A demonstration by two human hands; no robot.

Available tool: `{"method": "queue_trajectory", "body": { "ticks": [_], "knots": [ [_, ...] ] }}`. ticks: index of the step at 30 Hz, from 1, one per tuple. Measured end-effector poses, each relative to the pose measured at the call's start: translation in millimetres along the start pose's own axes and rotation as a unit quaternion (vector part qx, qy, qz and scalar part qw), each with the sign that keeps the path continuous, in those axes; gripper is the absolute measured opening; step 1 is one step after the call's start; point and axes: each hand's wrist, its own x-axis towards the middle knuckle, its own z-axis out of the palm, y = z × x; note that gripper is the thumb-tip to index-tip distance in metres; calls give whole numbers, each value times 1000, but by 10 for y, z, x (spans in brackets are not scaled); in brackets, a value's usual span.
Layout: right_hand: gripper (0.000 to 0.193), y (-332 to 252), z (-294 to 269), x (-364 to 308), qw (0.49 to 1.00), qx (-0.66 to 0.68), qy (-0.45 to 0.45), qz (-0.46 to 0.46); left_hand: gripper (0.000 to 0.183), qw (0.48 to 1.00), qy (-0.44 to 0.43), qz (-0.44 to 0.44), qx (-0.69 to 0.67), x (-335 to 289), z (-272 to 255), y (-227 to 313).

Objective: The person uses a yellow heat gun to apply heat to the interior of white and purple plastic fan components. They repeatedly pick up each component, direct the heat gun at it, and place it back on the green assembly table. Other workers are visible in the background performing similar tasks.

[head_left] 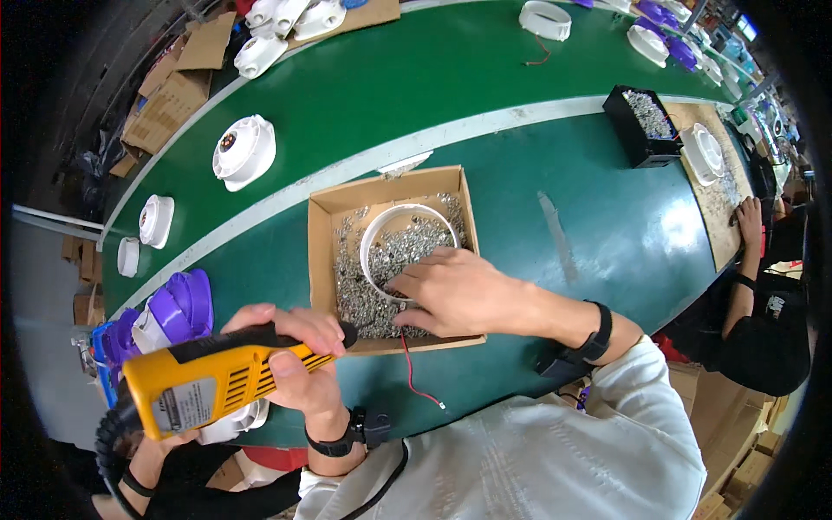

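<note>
My left hand [299, 351] is wrapped round a yellow and black electric screwdriver [217, 381], its dark nose pointing right toward a cardboard box [325, 251]. Small silvery screws [355, 299] cover much of the box's bottom. A white plastic ring [371, 232] rests in the box on top of them. My right hand [451, 290] is closed over the ring's near right wall, fingers inside and thumb outside; the fingertips are partly hidden. From the ring's near side a thin red wire [410, 368] hangs over the box edge to a small white connector on the table.
White round housings [247, 152] stand on the green belt [364, 78] beyond a pale rail. Purple and white parts [178, 308] are piled at left. A black bin of screws [646, 117] stands far right, near a co-worker's hand [750, 217]. Another person's forearm [147, 468] shows lower left.
</note>
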Motion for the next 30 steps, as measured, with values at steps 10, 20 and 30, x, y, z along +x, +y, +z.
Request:
{"method": "queue_trajectory", "body": {
  "ticks": [10,20,30],
  "knots": [
    [20,-156,-252,163,988,-70,125,-55,45,993,83,42,-67,-166,-252,-202],
    [17,331,-719,678,938,-112,320,-72,35,986,138,23,-94,-265,-387,-383],
    [31,1145,-769,1350,932,-211,290,-58,38,982,163,-15,-89,-258,-297,-330]
  ]
}}
